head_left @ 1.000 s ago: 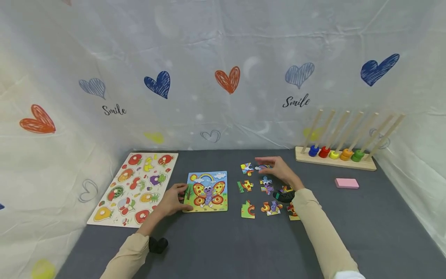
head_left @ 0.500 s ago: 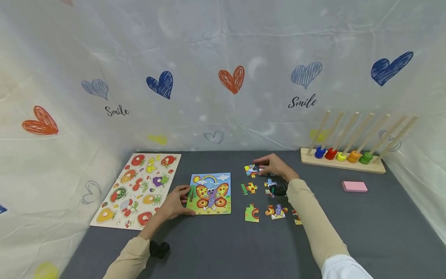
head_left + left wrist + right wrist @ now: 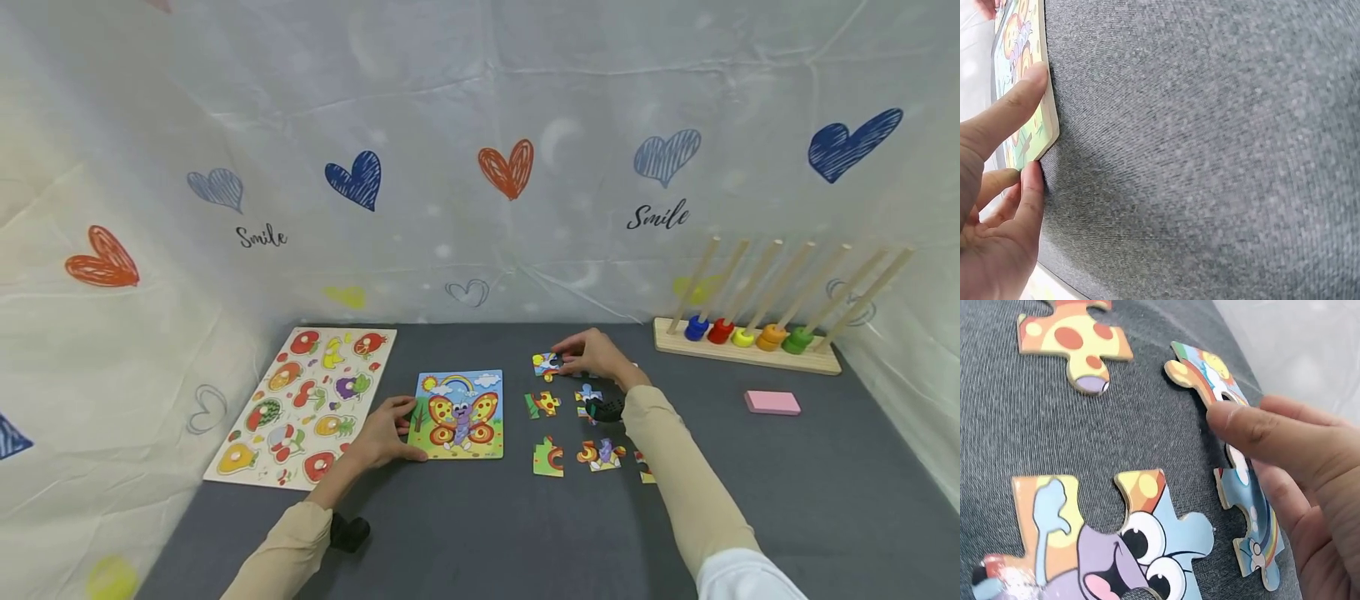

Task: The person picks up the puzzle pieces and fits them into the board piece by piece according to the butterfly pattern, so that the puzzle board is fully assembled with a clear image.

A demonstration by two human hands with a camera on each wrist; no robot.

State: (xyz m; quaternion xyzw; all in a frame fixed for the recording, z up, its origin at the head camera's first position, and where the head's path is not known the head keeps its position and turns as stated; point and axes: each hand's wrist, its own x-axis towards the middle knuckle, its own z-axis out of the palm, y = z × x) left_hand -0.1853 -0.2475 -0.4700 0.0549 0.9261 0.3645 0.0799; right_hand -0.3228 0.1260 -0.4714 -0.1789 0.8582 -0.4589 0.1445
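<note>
The left hand [image 3: 386,433] holds the butterfly picture board [image 3: 468,417] at its lower left corner; in the left wrist view the thumb of that hand [image 3: 1007,169] lies on one edge of the board [image 3: 1049,109] and the fingertips on the adjoining edge. Over the back row of loose puzzle pieces, the right hand [image 3: 596,357] pinches the sun piece [image 3: 544,363]. Thumb and forefinger of the right hand [image 3: 1297,444] meet that sun piece [image 3: 1200,372] in the right wrist view, beside the rainbow piece [image 3: 1257,525]. Below lies the eyes piece [image 3: 1107,562].
A fruit board [image 3: 300,408] lies at the left. At the back right stands a peg rack [image 3: 750,353] with coloured rings, and a pink block [image 3: 772,403] rests in front of it. Several other pieces, including a green one [image 3: 547,458], lie nearer the front.
The right hand has moved left from the rainbow piece to the sun piece, its thumb and forefinger closing there. The left hand stays at the board. The head view has shifted slightly.
</note>
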